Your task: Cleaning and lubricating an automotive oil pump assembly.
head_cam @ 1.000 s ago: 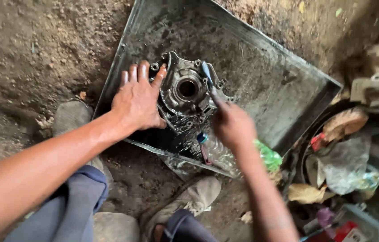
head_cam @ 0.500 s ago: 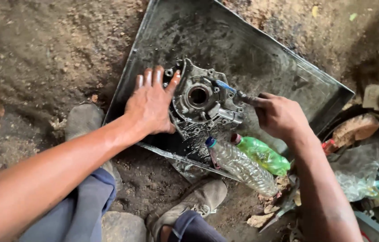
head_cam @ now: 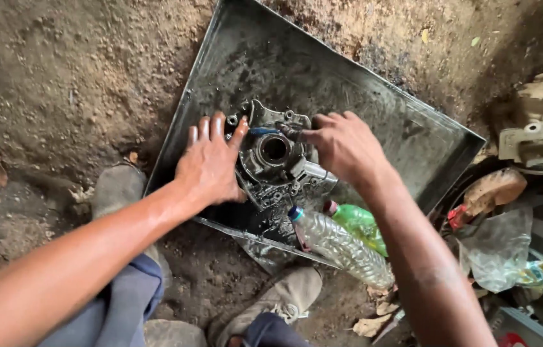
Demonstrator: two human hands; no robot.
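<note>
Two hands work here: my left hand (head_cam: 210, 168) lies flat with fingers spread on the oily engine casing (head_cam: 278, 164) to steady it, and my right hand (head_cam: 343, 146) pinches a small blue-handled tool (head_cam: 265, 131) at its central hole. I judge this is cleaning; next needs careful pressure. The casing sits in the black metal tray (head_cam: 361, 96). The tool's tip is hidden.

An oily engine casing (head_cam: 278, 164) is steadied in a black metal tray (head_cam: 361, 96) by the left hand (head_cam: 210, 167) — fingers spread flat — while a blue-handled brush (head_cam: 270, 131) is gripped by the right hand (head_cam: 345, 146); two plastic bottles (head_cam: 342, 241) are seen alongside.
</note>
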